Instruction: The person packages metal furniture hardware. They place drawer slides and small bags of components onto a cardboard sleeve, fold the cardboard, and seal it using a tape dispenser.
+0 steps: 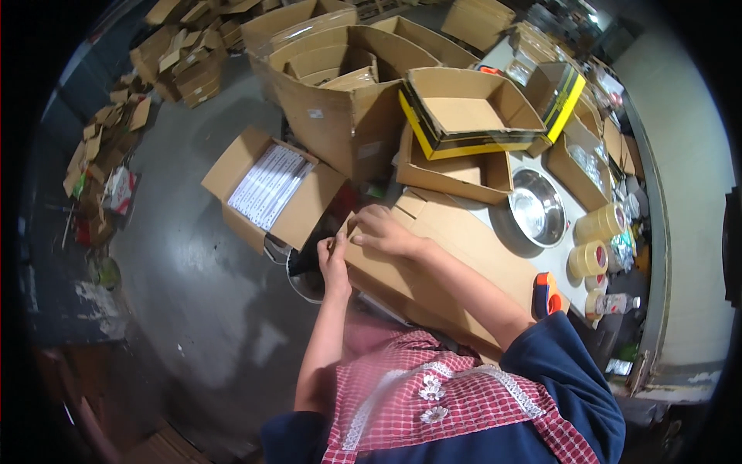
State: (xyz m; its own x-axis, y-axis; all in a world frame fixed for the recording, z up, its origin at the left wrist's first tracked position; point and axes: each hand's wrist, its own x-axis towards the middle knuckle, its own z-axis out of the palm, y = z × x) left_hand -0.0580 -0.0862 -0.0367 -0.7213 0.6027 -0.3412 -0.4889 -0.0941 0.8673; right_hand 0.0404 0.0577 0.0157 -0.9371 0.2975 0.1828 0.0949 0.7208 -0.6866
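Note:
A flattened brown cardboard box (471,236) lies across the table in front of me, its left end jutting over the table's edge. My left hand (335,267) grips the near left corner of this cardboard, thumb up along its edge. Just beside it, my right hand (382,232) lies over the top of the same end, fingers bent around the edge flap. The fingertips under the cardboard are hidden. An orange and dark blue tape dispenser (546,295) sits by my right forearm on the cardboard.
An open carton (274,185) packed with white boxes stands left of the table. Beyond it is a large carton (348,100) holding cardboard. Shallow trays (471,108), a steel bowl (537,207), tape rolls (587,259) and a plastic bottle (618,304) occupy the table's far and right sides.

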